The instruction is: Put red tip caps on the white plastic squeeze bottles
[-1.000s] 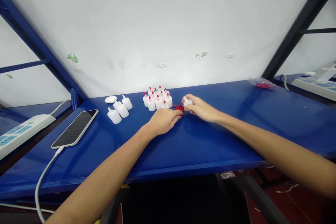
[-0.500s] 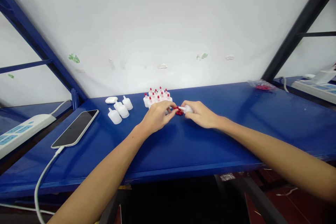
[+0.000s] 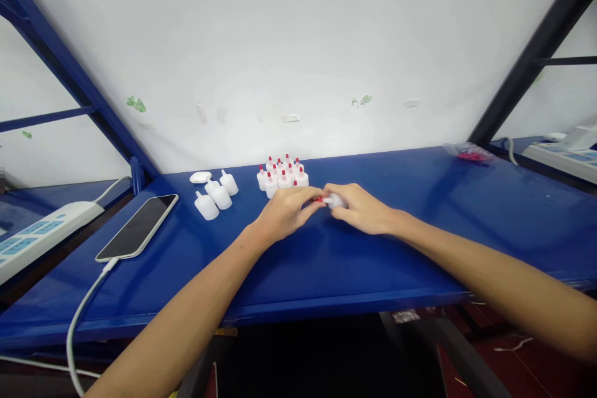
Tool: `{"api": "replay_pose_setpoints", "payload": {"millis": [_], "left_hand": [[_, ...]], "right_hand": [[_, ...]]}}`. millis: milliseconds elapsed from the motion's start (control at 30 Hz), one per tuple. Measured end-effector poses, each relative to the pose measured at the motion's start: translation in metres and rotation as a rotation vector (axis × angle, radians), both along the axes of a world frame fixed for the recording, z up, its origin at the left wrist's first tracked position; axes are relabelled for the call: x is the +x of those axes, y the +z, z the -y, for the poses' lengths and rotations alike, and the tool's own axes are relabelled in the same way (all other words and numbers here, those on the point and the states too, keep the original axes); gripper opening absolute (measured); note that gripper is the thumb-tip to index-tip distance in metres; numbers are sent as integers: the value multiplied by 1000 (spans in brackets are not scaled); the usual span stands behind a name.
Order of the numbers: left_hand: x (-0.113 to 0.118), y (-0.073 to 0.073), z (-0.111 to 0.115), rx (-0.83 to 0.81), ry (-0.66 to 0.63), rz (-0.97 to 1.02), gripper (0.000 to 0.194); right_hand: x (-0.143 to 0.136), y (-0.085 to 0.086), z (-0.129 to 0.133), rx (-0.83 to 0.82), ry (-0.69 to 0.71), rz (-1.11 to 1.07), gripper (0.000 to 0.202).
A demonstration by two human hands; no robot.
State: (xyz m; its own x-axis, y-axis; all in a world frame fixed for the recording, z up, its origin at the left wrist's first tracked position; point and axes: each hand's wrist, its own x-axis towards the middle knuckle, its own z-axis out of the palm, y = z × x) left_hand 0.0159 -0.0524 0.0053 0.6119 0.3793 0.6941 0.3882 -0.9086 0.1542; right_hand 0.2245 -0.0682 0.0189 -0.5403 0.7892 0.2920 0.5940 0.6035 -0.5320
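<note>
Since the earlier frames, the left hand had shifted a little toward the right hand, and the bare nozzle that had pointed at it now met a red cap between its fingertips. The white bottle lay on its side in the right hand, nozzle toward the left hand, with the right thumb below it and the fingers above and behind, clamped around its body. The left thumb and forefinger were pinched together on the red cap at the nozzle's tip; how far the cap was seated could not be told.

Both hands were low over the blue surface, almost touching each other at the fingertips. The left forearm rose steeply from the lower left, its wrist nearly straight and the back of the hand upward; the right forearm came in at a shallower slant from the right edge.

Just behind the left hand stood a cluster of red-tipped bottles, close together and upright. Farther left were three uncapped bottles, beside a white oval case, and then a phone lying flat with a cable plugged in.
</note>
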Motion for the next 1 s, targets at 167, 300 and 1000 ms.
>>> {"api": "replay_pose_setpoints", "payload": {"millis": [167,300,1000], "left_hand": [[4,-3,5,92,-15,-64,36],[6,-3,10,156,-2,-158,37],[-23,10,-25,-38,369,32,21]], "right_hand": [[-2,0,1,-51,54,-182,26],[-7,-3,0,-87,78,-215,23],[1,-10,-9,33,-107,-234,36]]}}
